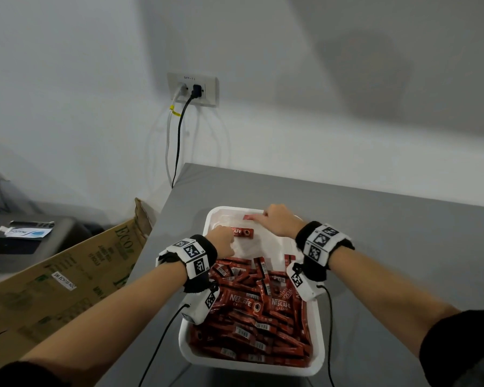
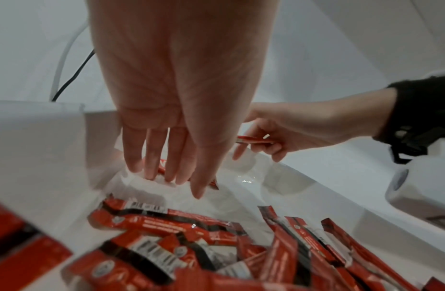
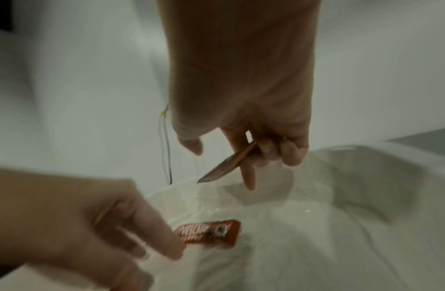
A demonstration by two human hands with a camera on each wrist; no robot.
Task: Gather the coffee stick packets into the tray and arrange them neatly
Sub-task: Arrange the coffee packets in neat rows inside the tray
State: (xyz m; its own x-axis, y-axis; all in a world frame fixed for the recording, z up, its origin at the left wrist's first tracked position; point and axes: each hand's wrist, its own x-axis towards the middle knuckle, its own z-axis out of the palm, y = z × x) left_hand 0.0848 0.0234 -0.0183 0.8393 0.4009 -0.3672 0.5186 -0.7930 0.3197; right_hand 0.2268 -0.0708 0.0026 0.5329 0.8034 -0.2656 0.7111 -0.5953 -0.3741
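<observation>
In the tray [image 1: 207, 224], the right hand [image 1: 280, 220] is pinching one packet [image 2: 254, 140] at 12 o'clock; the left hand's [image 1: 221, 241] straight fingers [image 2: 154, 155] are pressing another packet [image 1: 242, 233].

Your left hand [image 1: 221, 240] hides the nine-o'clock end of the flat packet [image 1: 243, 233], so contact stays unclear. Most of the held packet [image 1: 248, 217] sits behind your right hand [image 1: 280, 220]. The wrist cameras cover heap [image 1: 252, 311] at three and nine o'clock. The right wrist view is blurred.
</observation>
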